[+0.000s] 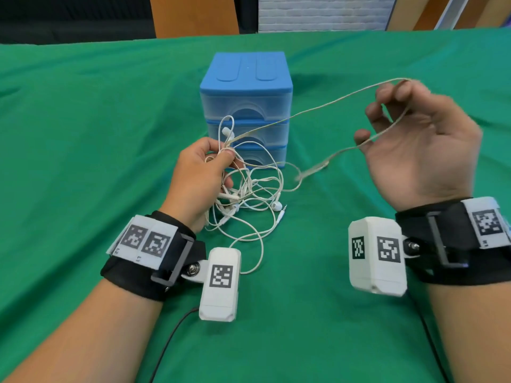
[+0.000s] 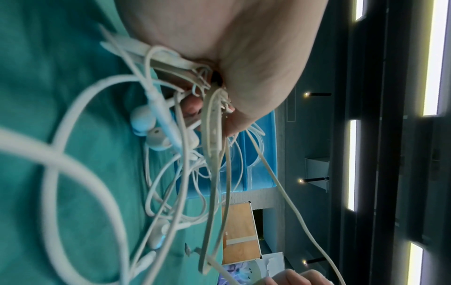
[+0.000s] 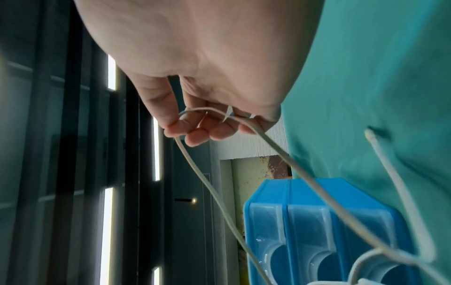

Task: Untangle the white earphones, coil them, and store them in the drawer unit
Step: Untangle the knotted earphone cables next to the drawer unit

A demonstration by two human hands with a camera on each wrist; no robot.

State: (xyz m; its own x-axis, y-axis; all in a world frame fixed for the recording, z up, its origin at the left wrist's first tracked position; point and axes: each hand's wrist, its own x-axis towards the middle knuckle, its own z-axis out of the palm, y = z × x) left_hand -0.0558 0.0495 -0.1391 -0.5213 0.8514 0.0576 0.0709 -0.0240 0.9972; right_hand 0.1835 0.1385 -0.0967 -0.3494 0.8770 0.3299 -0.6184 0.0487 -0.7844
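The white earphones (image 1: 249, 194) are a tangled bunch of thin cable on the green cloth, just in front of the blue drawer unit (image 1: 246, 87). My left hand (image 1: 218, 156) pinches the top of the tangle between thumb and fingers, and loops and earbuds hang below it (image 2: 171, 135). One long strand (image 1: 318, 107) runs up and right to my raised right hand (image 1: 387, 111), whose curled fingers hook the strand as a loop (image 3: 195, 127). The strand's loose end droops back toward the cloth. An earbud (image 1: 276, 205) and the jack plug (image 1: 283, 212) lie on the cloth. All three drawers look closed.
The green cloth (image 1: 83, 134) covers the whole table. A wooden chair back (image 1: 193, 15) stands beyond the far edge. A black lead (image 1: 171, 341) trails from my left wrist camera toward the near edge.
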